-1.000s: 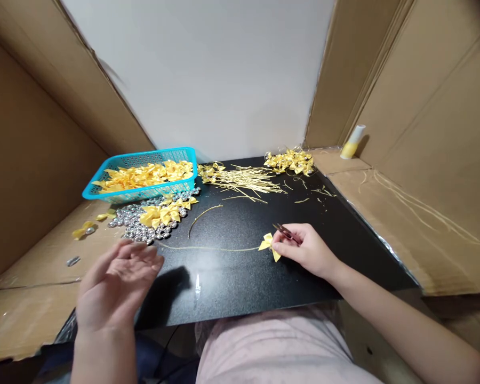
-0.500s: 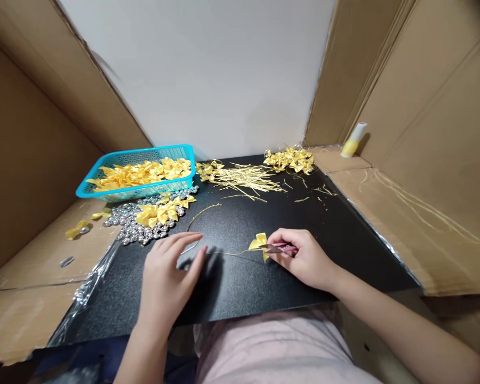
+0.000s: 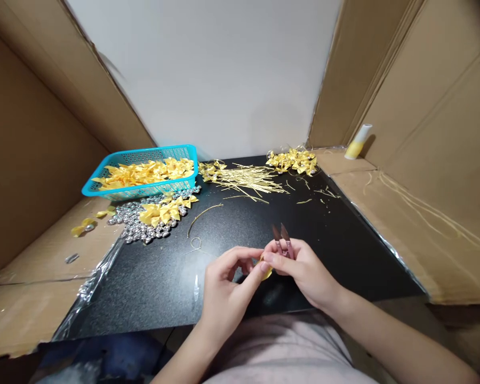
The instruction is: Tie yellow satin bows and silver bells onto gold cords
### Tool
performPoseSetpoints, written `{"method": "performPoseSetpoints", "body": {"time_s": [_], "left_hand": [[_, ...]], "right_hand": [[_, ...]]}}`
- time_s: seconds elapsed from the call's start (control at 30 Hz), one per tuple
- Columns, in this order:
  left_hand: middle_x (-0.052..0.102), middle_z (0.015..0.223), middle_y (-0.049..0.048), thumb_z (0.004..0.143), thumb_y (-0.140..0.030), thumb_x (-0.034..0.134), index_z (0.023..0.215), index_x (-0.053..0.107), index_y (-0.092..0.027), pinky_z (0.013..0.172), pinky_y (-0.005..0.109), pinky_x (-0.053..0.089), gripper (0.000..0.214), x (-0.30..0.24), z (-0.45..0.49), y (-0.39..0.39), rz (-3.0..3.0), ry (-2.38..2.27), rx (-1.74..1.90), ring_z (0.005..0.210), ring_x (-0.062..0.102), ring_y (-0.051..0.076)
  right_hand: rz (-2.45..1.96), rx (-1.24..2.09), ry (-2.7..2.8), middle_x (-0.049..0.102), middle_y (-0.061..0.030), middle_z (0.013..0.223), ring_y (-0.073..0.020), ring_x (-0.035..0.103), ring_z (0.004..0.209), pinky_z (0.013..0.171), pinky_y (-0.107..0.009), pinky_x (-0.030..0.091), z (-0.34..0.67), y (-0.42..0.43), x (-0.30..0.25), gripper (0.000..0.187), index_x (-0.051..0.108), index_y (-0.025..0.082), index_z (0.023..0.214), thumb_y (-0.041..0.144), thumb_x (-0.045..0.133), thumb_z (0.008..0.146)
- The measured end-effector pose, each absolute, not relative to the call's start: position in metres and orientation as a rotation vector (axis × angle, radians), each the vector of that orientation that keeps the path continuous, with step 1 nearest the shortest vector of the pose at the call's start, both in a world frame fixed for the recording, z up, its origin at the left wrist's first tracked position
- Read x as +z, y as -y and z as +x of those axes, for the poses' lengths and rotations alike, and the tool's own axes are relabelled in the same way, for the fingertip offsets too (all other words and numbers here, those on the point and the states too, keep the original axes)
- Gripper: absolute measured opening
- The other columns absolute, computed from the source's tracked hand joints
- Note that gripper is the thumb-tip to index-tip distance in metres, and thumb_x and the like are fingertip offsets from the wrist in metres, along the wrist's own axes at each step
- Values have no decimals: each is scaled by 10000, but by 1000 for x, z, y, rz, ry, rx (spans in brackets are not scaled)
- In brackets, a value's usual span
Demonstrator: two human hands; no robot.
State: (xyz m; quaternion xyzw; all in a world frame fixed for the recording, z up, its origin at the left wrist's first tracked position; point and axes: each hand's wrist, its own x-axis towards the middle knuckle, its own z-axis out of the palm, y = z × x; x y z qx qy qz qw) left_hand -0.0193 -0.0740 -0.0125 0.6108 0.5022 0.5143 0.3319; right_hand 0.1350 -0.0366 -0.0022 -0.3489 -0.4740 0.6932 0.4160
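Both hands meet over the near middle of the black board (image 3: 232, 229). My left hand (image 3: 228, 288) pinches a small yellow ribbon bow (image 3: 266, 273) between thumb and fingers. My right hand (image 3: 304, 272) is closed on small thread snips (image 3: 283, 241), whose two blades point up and away. Its fingertips also touch the bow. A thin gold cord (image 3: 195, 245) trails from the bow to the left on the board.
A turquoise basket (image 3: 144, 172) of yellow bows stands at the back left. Beside it lie silver bells (image 3: 138, 226) and loose bows (image 3: 164, 210). Cut gold cords (image 3: 248, 180) and another bow pile (image 3: 293, 160) lie at the back. Cardboard walls enclose the space; a small tube (image 3: 358, 142) lies at the right.
My left hand came in from the left and closed on the bow. My right hand lifted the bow and snips off the board toward me.
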Motion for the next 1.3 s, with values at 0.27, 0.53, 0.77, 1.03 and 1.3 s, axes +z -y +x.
{"method": "performPoseSetpoints", "body": {"time_s": [0.27, 0.53, 0.77, 1.03, 1.3], "left_hand": [[714, 665, -1, 768, -232, 727, 732, 724, -191, 575, 175, 505, 55, -15, -19, 76, 1216, -1215, 1414, 596, 633, 107], [699, 682, 0, 785, -306, 718, 790, 683, -175, 596, 169, 505, 135, -21, -21, 76, 1035, -1153, 1391, 613, 625, 99], [706, 691, -10, 796, -280, 710, 787, 673, -186, 607, 161, 512, 102, -17, -20, 79, 1043, -1117, 1402, 620, 640, 92], [703, 677, -2, 784, -289, 720, 780, 677, -176, 618, 191, 534, 121, -17, -19, 79, 1022, -1117, 1413, 620, 652, 109], [718, 646, 7, 780, -304, 715, 767, 684, -177, 574, 207, 543, 131, -13, -18, 79, 1028, -1177, 1360, 582, 664, 129]], "right_hand": [[-893, 1707, 1150, 502, 23, 648, -69, 404, 564, 549, -207, 349, 133, 51, -11, 276, 662, 145, 803, 416, 704, 775], [-901, 1404, 1528, 403, 26, 620, -106, 344, 556, 510, -238, 277, 149, 59, -3, 438, 598, 177, 898, 525, 340, 962], [-1216, 1021, 2040, 558, 5, 643, -120, 485, 575, 528, -242, 327, 164, 59, 21, 334, 558, 193, 705, 393, 435, 943], [-1259, 417, 2160, 642, -11, 711, -150, 595, 600, 538, -252, 368, 164, 65, 17, 198, 625, 213, 809, 366, 518, 876], [-1247, 178, 2189, 643, -20, 687, -150, 595, 583, 546, -258, 375, 165, 65, 19, 213, 639, 200, 804, 359, 518, 878]]}}
